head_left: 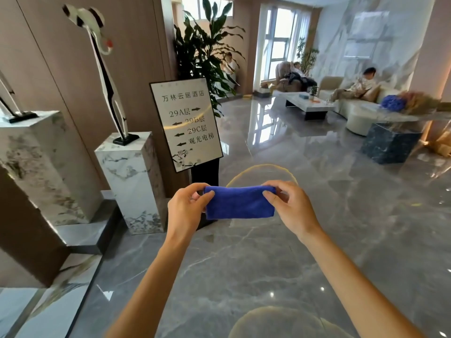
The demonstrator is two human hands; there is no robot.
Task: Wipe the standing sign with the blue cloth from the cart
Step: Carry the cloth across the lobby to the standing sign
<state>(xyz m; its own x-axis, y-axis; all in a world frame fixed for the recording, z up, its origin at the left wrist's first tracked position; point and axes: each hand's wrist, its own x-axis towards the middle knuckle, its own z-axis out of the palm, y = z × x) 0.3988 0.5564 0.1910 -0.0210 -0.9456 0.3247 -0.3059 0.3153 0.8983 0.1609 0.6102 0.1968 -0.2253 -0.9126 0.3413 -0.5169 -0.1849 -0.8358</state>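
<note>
- The left hand (186,206) pinches the left end of the blue cloth (240,202) between thumb and curled fingers, and the right hand (291,206) pinches the right end in the same way; this two-handed grip keeps the folded cloth stretched flat in the air above the floor (268,264).
- The cloth is folded into a thick strip. It hangs between the two hands and touches nothing else.
- The standing sign (186,124) is beyond the grip and a little to its left, well apart from the cloth. Its white board leans on a dark stand (206,172), which goes down behind the left hand.
- The cart from the task is not in view. I judge that the fetching step is done and the wiping has not yet begun.
- Left of the grip stand two marble pedestals (131,181) with thin sculptures (107,76) on top. Behind the sign is a large plant (207,52). Far to the right of the grip, people sit on sofas (351,101).
- What could go wrong, in my opinion: each hand holds the cloth only at its end, so the fold may open or one end may slip when the wiping starts with one hand.
- The sign looks light and tilted, so a hard push on the board could rock it or turn it toward the nearer pedestal.
- The floor is very shiny and may be slippery when the person steps closer.
</note>
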